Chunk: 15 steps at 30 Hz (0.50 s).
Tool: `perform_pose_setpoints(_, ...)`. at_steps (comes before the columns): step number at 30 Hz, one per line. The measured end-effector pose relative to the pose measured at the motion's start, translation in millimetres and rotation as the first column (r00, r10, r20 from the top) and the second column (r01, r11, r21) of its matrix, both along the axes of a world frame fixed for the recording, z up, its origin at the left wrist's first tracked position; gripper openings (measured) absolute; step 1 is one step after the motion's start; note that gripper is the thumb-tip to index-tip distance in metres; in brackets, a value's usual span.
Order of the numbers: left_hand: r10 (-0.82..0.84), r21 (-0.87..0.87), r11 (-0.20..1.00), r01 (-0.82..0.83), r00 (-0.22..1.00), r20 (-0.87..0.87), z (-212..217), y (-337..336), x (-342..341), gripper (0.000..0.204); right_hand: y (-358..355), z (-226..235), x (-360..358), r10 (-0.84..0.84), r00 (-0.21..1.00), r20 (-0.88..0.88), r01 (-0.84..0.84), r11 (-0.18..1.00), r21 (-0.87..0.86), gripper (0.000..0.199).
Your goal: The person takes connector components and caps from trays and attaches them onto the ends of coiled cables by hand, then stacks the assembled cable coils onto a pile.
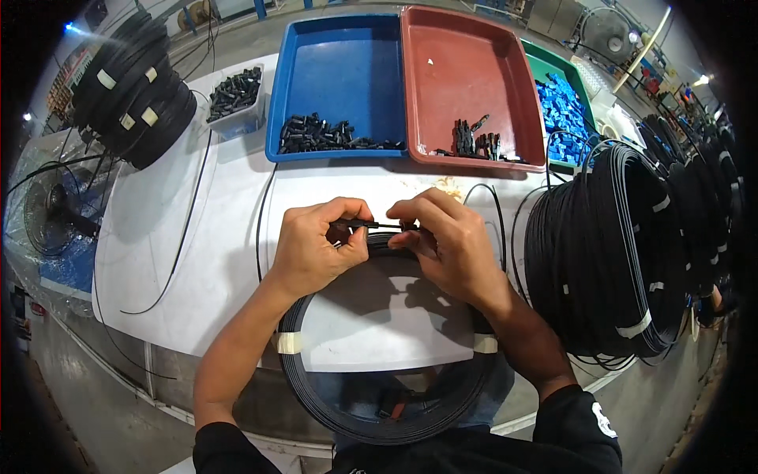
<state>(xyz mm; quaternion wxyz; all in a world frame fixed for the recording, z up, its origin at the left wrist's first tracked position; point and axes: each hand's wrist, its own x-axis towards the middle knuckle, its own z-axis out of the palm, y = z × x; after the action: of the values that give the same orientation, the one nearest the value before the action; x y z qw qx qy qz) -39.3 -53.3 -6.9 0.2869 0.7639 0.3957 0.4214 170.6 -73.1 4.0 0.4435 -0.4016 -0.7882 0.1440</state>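
My left hand (pixel 316 246) is closed in a pinch on a slim black connector (pixel 351 224) above the table. Facing it, my right hand (pixel 452 241) pinches a small black part (pixel 409 227), partly hidden by the fingers. A thin black cable piece (pixel 383 225) bridges the short gap between the fingertips. Below both hands lies a coil of black cable (pixel 294 367), bound with pale tape on its left and right sides. The coil rests partly on the white table and reaches past its front edge towards me.
Behind my hands, a blue tray (pixel 343 71) and a red tray (pixel 474 75) hold small black parts. A green tray (pixel 588 85) of blue pieces and a clear tub (pixel 241 122) flank them. Cable coils are stacked at left (pixel 150 118) and right (pixel 576 253); loose cables cross the white table (pixel 158 229).
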Motion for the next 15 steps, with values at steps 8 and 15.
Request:
perform_pose_setpoints(8,0.034,0.129,0.991,-0.033,0.999,-0.006,-6.2,3.4,3.4,0.018,9.5,-2.9,9.1,0.074,0.996,0.058,-0.075,0.997,0.015,0.017)
perform_pose_setpoints(15,0.008,0.1,0.995,-0.01,1.0,0.024,-9.2,5.1,1.5,0.019,13.5,-5.6,2.0,0.085,0.996,0.031,-0.086,0.996,0.033,0.016)
